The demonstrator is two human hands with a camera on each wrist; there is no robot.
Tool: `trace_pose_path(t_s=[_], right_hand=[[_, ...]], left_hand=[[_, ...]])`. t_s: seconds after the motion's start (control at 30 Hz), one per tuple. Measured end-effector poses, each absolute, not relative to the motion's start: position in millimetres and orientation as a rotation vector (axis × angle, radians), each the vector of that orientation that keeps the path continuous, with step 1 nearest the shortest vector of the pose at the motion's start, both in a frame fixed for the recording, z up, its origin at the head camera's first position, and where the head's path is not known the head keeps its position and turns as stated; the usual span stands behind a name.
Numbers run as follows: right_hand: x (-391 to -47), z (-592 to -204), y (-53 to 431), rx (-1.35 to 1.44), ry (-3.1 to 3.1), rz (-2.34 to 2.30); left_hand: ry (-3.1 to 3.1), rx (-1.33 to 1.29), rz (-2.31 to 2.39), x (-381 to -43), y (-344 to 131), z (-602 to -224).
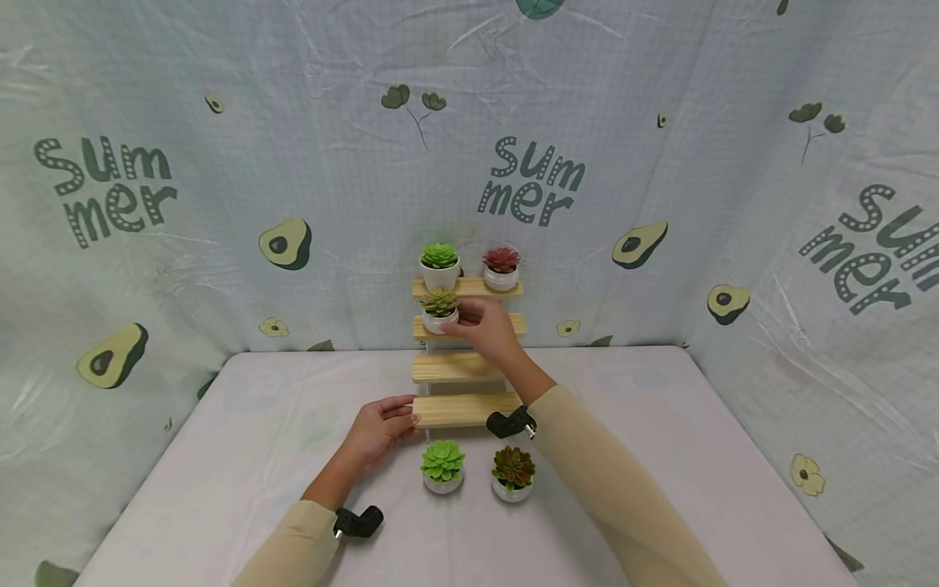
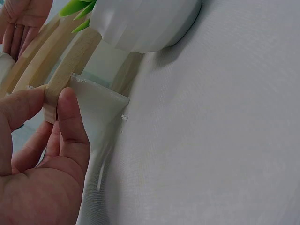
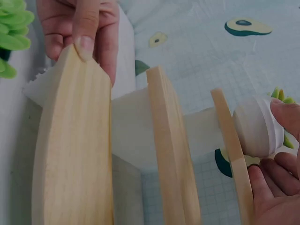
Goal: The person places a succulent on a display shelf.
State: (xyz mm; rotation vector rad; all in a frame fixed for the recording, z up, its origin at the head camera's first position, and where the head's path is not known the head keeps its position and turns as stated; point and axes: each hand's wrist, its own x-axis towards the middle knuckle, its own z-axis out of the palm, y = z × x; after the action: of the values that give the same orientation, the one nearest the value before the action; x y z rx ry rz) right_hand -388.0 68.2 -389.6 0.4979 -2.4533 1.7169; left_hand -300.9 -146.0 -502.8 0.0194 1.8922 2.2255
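Observation:
My right hand holds a small succulent with yellowish-green leaves in a white pot, at the left end of the second board from the top of a tiered wooden plant stand. In the right wrist view, the thumb lies against the side of that white pot, and its base is right at the board. Down at the lowest board, my left hand pinches the left end between thumb and fingers; the left wrist view shows this grip on the board end closely.
On the top board stand a bright green succulent at left and a red one at right. In front of the stand, a light green succulent and a dark reddish-green one rest on the white-covered table. A printed cloth hangs behind.

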Motion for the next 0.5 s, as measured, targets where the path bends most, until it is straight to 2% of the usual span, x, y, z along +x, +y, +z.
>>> trace_pose_path(t_s=[0.5], right_hand=[[-336.1, -403.9, 105.6, 0.5, -2.333, 1.887]], left_hand=[[1.897, 0.019, 2.207, -303.3, -147.0, -505.5]])
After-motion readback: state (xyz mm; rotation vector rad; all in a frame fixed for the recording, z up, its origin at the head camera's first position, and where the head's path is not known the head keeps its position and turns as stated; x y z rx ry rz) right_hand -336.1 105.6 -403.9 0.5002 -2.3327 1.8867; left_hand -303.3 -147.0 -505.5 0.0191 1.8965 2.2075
